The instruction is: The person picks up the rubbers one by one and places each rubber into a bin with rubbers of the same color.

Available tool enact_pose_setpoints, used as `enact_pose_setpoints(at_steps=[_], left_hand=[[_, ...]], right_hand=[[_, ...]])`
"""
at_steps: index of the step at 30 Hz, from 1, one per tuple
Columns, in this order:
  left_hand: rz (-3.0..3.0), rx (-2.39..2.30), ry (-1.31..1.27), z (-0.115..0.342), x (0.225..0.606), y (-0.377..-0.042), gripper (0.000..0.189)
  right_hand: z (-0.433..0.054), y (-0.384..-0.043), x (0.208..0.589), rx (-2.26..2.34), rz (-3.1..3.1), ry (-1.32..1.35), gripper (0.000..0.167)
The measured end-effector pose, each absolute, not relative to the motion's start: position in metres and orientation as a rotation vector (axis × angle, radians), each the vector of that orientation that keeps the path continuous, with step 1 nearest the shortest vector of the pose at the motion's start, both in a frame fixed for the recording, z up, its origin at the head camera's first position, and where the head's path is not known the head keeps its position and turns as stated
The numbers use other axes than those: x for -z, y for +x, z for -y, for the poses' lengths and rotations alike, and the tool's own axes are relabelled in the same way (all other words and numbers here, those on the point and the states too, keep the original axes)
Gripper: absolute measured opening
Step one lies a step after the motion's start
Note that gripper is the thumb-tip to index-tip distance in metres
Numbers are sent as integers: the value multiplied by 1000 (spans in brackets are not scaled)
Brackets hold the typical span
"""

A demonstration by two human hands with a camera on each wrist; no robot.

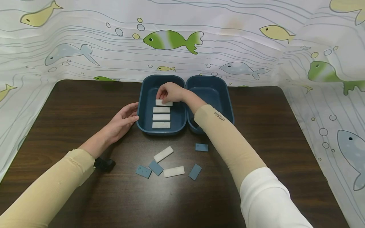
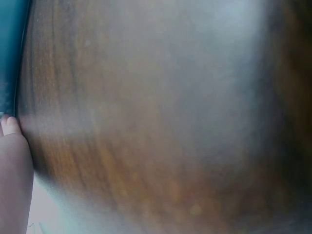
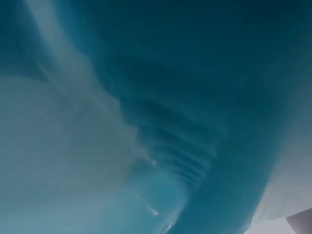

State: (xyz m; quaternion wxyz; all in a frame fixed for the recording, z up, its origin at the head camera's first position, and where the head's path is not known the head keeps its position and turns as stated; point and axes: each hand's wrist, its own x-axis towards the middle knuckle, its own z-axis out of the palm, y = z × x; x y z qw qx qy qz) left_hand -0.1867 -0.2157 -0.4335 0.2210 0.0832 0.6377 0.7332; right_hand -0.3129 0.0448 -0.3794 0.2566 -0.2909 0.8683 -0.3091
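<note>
A dark blue tray (image 1: pixel 178 122) stands at the table's back, holding a column of several white rectangular blocks (image 1: pixel 161 117). Over this column my right hand (image 1: pixel 172 92) reaches in and pinches the farthest white block (image 1: pixel 168 104) with thumb and fingertips. My left hand (image 1: pixel 121 122) rests against the tray's outer left wall, fingers fairly straight and thumb by the rim. In the left wrist view, fingertips (image 2: pixel 10 126) touch the blue wall. The right wrist view shows only blurred blue surfaces; the hand is not seen there.
A second blue tray (image 1: pixel 208 87) adjoins on the right, partly behind the right forearm. In front lie two loose white blocks (image 1: pixel 174 172) and several smaller blue blocks (image 1: pixel 195 172) on the brown table (image 1: pixel 114 202). A fish-patterned sheet (image 1: pixel 114 19) rises behind the table.
</note>
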Motion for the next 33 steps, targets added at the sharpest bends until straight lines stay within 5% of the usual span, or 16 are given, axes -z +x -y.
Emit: enact_pose_setpoints(at_steps=[33], left_hand=[[-1782,-2012,220,216,438,-189,55]], right_hand=[[-39,-314,387,861,-2361,-793,23]])
